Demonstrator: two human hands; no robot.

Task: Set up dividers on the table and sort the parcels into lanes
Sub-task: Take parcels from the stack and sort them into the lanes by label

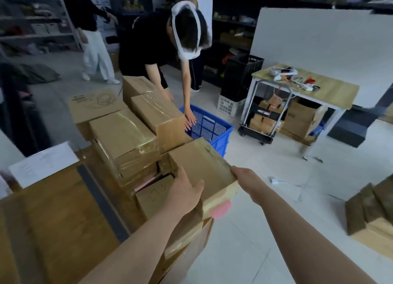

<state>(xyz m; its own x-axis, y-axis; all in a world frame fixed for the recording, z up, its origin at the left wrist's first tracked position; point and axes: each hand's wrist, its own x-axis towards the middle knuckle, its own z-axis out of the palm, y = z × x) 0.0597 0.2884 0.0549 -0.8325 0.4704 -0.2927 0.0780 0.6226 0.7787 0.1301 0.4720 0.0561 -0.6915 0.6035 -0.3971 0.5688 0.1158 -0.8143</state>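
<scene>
Parcel (202,167), a brown cardboard box with a pink label (221,209) on its near side, is held between 2 hands above the right edge of the tabletop (53,220), over other boxes stacked there. The left grip (187,190) clasps its near left corner, thumb up on the top face. The right grip (242,175) clasps its right edge, fingers hidden by the box. Just below on the left lies a smaller box (155,194) with handwriting on top. A dark divider strip (100,198) lies across the wooden tabletop, left of the pile, and white paper sheets (42,162) rest near the far left edge. Farther along the right edge, taped parcels (125,135) are piled on one another. Beyond them a blue crate (214,133) stands on the floor. A second person (144,39) in black bends over it, 1 hand (190,120) reaching inside. A wooden side table (336,92) strewn with cables stands farther back on the right.
</scene>
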